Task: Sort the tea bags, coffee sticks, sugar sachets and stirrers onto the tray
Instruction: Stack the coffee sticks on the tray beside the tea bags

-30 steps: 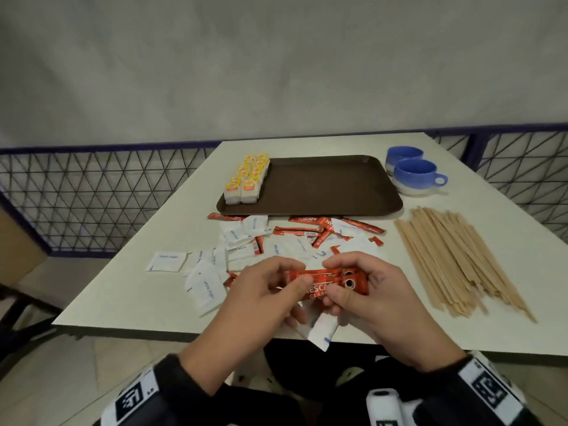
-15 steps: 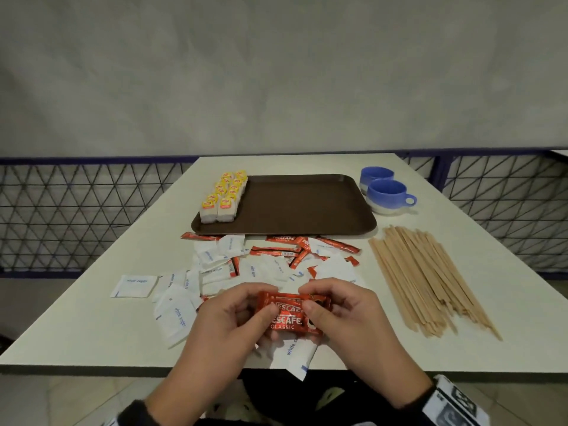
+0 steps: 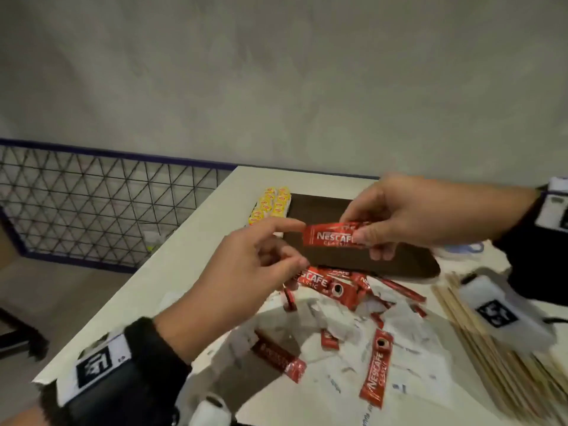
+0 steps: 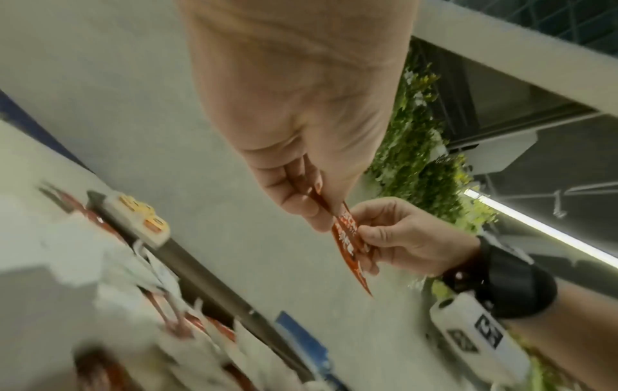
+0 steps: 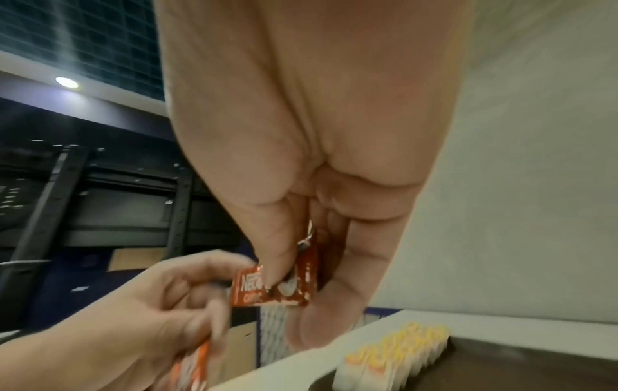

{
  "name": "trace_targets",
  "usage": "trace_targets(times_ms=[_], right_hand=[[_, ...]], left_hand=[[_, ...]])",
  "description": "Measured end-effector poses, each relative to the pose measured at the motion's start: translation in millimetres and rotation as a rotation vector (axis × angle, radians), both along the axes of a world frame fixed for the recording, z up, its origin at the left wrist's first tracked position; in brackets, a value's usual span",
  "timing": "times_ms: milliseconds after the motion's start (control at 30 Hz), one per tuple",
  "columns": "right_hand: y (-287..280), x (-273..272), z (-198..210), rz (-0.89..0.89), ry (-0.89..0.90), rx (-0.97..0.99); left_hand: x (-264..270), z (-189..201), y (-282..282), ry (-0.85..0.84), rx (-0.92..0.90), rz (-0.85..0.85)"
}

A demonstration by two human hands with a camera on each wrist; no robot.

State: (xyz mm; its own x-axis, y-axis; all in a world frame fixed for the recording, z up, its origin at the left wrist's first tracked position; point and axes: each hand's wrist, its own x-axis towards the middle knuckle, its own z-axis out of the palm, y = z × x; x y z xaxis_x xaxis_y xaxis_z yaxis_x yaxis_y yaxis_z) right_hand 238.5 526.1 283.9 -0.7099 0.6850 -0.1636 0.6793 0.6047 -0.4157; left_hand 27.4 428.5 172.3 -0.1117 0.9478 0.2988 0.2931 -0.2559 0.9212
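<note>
Nearest, loose coffee sticks [image 3: 376, 372] and white sugar sachets [image 3: 408, 336] lie mixed on the worktop [image 3: 196, 250], stirrers [image 3: 504, 358] bundled at the right. Above them the left hand [image 3: 246, 272] curls around more red sticks, its fingertip at the end of the held stick [image 3: 333, 236]. The right hand [image 3: 408, 216] pinches that stick over the brown tray [image 3: 399, 265], probably to start a coffee row. Farther off, yellow tea bags [image 3: 270, 204] line the tray's left edge.
</note>
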Motion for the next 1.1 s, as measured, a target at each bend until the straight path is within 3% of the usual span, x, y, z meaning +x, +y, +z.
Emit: trace_targets(times_ms=[100,200,467,800,933,1100], right_hand=[[71,-27,10,-0.134,0.15,-0.001],[141,-55,-9,-0.259,0.239,0.025],[254,-87,-125,-0.384,-0.018,0.023],[304,-113,-147,-0.264,-0.145,0.279],[304,-122,-154,-0.252,-0.162,0.311],[303,-113,-157,-0.422,-0.088,0.374]], left_hand=[[-32,1,50,0.16,-0.127,0.072],[-52,-7,93,0.25,-0.23,0.091],[-66,-25,164,0.609,-0.272,0.025],[-41,-23,199,1.356,-0.144,-0.148],[-44,-24,206,1.376,-0.183,-0.132],[-50,-32,208,1.338,-0.176,-0.05]])
